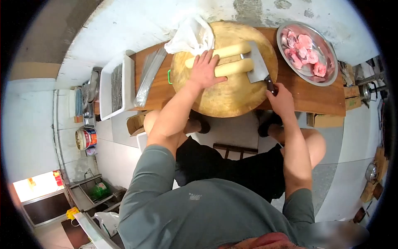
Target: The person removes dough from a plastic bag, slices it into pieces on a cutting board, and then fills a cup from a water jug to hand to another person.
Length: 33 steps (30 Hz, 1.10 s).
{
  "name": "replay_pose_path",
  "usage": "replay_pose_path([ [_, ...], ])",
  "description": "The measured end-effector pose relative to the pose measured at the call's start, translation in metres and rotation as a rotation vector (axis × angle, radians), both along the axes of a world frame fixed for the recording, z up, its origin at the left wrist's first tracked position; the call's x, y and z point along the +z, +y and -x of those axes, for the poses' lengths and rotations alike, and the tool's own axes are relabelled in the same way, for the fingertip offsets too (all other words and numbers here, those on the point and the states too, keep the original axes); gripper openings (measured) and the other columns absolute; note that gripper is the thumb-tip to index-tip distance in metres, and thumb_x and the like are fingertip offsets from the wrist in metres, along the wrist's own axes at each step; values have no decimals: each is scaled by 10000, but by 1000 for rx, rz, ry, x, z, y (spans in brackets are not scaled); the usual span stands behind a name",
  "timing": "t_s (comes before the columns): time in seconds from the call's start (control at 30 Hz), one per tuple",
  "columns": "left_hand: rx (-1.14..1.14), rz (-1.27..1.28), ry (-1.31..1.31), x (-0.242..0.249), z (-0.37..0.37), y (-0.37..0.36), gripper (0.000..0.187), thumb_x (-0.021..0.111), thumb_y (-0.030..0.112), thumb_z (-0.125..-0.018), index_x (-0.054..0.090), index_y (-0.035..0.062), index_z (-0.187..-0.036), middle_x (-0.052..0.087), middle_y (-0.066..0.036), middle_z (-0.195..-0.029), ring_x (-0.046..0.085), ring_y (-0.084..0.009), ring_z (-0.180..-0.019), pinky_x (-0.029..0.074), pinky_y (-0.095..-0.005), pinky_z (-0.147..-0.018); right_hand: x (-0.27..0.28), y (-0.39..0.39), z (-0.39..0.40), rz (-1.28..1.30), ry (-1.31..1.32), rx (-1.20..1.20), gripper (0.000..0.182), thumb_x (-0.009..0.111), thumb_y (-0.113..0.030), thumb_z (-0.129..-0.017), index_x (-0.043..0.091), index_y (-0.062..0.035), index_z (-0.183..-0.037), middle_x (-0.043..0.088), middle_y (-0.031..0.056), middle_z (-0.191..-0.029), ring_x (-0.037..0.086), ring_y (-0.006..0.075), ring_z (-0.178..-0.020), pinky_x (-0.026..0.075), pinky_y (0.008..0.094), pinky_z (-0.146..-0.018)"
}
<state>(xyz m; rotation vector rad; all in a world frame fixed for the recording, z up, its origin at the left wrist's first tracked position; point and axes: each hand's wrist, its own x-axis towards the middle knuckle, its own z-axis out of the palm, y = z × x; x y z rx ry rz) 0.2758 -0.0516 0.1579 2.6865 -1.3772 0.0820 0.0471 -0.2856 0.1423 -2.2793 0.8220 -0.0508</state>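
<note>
Two long, pale yellow, rounded logs lie side by side on a thick round wooden chopping board (236, 97); their kind does not show. My left hand (204, 71) rests flat across the left part of both, fingers spread, hiding some of the upper log (230, 51) and the end of the lower log (236, 68). In my right hand (282, 100), at the board's right edge, is the dark handle of a cleaver (258, 66). Its broad blade is at the right ends of the logs, overlapping them in this view.
A crumpled white plastic bag (188, 35) sits at the board's upper left. Bundled metal skewers (150, 74) and a white tray (127, 85) holding more lie left on the wooden table (306, 97). Right of the board stands a steel bowl (327, 81) with raw meat (304, 52).
</note>
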Motion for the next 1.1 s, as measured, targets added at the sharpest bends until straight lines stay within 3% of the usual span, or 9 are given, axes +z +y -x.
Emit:
replay_pose_path([
  [0.2, -6, 53, 126, 2, -21, 0, 637, 706, 443, -818, 529, 73, -1305, 407, -177, -1477, 375, -367, -1355, 321, -465, -1113, -4, -9, 1, -128, 12, 20, 561, 678, -408, -824, 551, -63, -1248, 665, 229, -1107, 629, 403, -1044, 502, 479, -891],
  [0.3, 52, 91, 15, -2, -6, -1, 565, 697, 369, -837, 540, 72, -1291, 458, -175, -1428, 414, -360, -1320, 342, -468, -1090, -4, -10, -3, -132, 13, 31, 565, 678, -393, -810, 557, -36, -1231, 668, 235, -1098, 629, 407, -1045, 500, 471, -900],
  [0.4, 86, 103, -189, 0, 23, -2, 539, 702, 341, -834, 559, 88, -1288, 531, -178, -1330, 489, -361, -1236, 406, -460, -1026, -4, -7, -2, -190, -22, -1, 556, 668, -364, -793, 573, 0, -1203, 671, 240, -1088, 633, 400, -1044, 499, 454, -907],
  [0.63, 196, 29, -149, 7, 41, -4, 512, 732, 333, -784, 586, 132, -1232, 603, -92, -1196, 541, -305, -1129, 419, -447, -950, -2, -28, 6, -269, -111, 36, 567, 656, -310, -786, 565, 44, -1218, 682, 227, -1065, 657, 360, -1016, 501, 417, -896],
  [0.77, 214, -39, -68, 4, 30, 0, 519, 711, 360, -817, 571, 120, -1255, 594, -113, -1228, 546, -322, -1141, 414, -455, -959, 5, -27, 12, -610, -49, -71, 520, 655, -222, -819, 526, 53, -1242, 671, 219, -1091, 645, 359, -1033, 489, 407, -908],
  [0.87, 196, -120, -25, 1, 21, -2, 527, 688, 385, -846, 555, 108, -1274, 593, -131, -1239, 549, -329, -1151, 412, -463, -965, 1, -30, 27, -228, -163, -40, 502, 661, -226, -827, 521, 25, -1238, 668, 217, -1085, 639, 367, -1036, 485, 416, -906],
  [0.97, 70, -173, 43, 11, 6, 7, 567, 666, 407, -863, 528, 87, -1311, 612, -164, -1211, 560, -338, -1144, 426, -466, -965, 28, -26, 47, -152, -139, -74, 464, 653, -226, -840, 515, -9, -1227, 664, 224, -1087, 634, 380, -1039, 483, 426, -902],
  [1.1, 62, -281, 227, 23, -1, 25, 570, 662, 421, -862, 553, 56, -1285, 634, -184, -1180, 578, -366, -1113, 454, -451, -949, 47, -22, 67, -142, -142, -66, 428, 641, -223, -856, 502, -22, -1208, 657, 235, -1090, 630, 400, -1035, 482, 432, -897],
])
